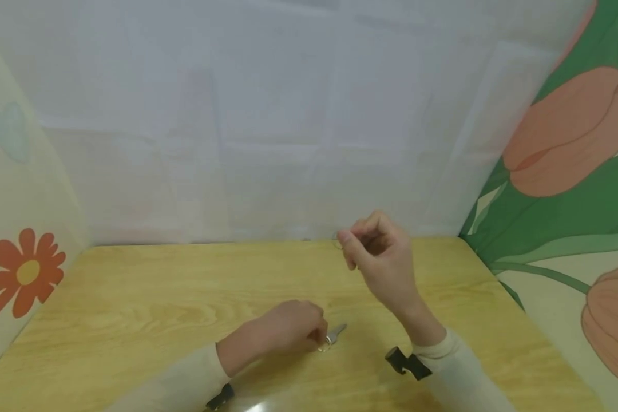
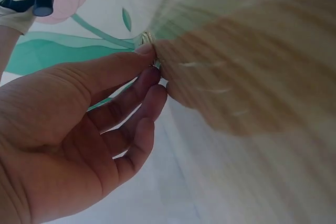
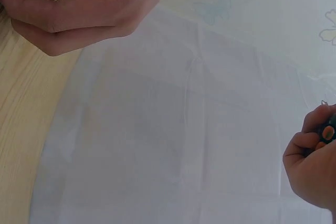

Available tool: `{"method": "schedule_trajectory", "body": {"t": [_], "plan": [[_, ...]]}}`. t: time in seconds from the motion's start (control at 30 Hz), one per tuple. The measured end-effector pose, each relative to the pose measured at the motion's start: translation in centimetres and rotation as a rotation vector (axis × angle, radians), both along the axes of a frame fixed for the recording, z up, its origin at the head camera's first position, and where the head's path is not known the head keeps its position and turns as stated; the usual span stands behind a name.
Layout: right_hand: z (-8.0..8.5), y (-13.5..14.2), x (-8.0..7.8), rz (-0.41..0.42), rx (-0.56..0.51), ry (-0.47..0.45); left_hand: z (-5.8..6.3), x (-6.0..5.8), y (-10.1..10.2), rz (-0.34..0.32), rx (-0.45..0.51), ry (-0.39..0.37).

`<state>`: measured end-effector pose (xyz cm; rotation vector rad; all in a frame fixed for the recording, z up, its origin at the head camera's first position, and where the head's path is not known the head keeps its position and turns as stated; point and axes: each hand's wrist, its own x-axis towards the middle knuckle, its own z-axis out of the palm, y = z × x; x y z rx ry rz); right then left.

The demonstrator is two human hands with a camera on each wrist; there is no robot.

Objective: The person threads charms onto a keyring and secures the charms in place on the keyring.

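My left hand (image 1: 290, 326) is low over the table, its thumb and fingertips pinching a metal split ring (image 1: 324, 344). A silver key (image 1: 337, 332) hangs off that ring, pointing right. The left wrist view shows the pinched ring (image 2: 147, 38) edge-on between thumb and forefinger; the key is not visible there. Raised above the table, my right hand (image 1: 383, 257) has curled fingers. It grips a dark green keychain piece with orange spots (image 3: 327, 132), mostly hidden by the fingers. A thin metal loop (image 1: 336, 240) sticks out at its thumb tip.
The light wooden table (image 1: 175, 320) reaches back to a white cloth backdrop (image 1: 268, 126). Flower-painted panels (image 1: 571, 137) stand at both sides. Dark straps sit on both wrists, the right one (image 1: 408, 363) showing most. A bright reflection lies at the table's near edge.
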<state>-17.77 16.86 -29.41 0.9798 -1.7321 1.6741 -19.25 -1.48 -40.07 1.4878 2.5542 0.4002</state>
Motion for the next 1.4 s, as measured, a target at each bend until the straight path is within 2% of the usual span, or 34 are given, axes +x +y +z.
{"method": "schedule_trajectory", "body": {"t": [0.2,0.37,0.43,0.5,0.6,0.67,0.73,0.83,0.93,1.1,1.27,1.4], "plan": [[-0.1,0.0,0.1,0.008,0.018,-0.002,-0.3,-0.2,-0.3,-0.019,0.051,-0.029],[0.0,0.1,0.2,0.011,0.008,0.009,-0.8,-0.8,-0.6,-0.066,0.085,-0.01],[0.1,0.2,0.2,0.007,0.004,0.011,-1.1,-1.1,-0.8,-0.078,0.12,-0.025],[0.1,0.3,0.2,0.006,0.001,0.01,-1.2,-1.5,-1.1,-0.079,0.166,-0.086],[0.2,0.3,0.2,0.005,-0.004,0.01,-1.0,-1.9,-1.5,-0.068,0.248,-0.244],[0.3,0.4,0.2,0.009,-0.004,0.009,-0.2,-1.9,-1.7,-0.062,0.304,-0.366],[0.4,0.5,0.2,0.012,-0.003,0.007,0.8,-1.8,-2.0,-0.063,0.356,-0.455],[0.5,0.6,0.3,0.015,0.002,0.005,2.5,-1.5,-2.2,-0.069,0.417,-0.534],[0.7,0.7,0.5,0.021,0.009,0.009,4.1,-1.1,-2.5,-0.076,0.478,-0.533],[1.0,0.6,0.8,0.043,0.016,0.02,6.2,0.0,-2.7,-0.052,0.635,-0.477],[1.0,0.6,1.1,0.066,0.068,0.027,7.5,1.2,-2.8,0.011,0.832,-0.416],[0.6,0.5,1.2,0.126,0.16,0.03,8.2,2.0,-3.0,0.089,0.939,-0.411]]}}
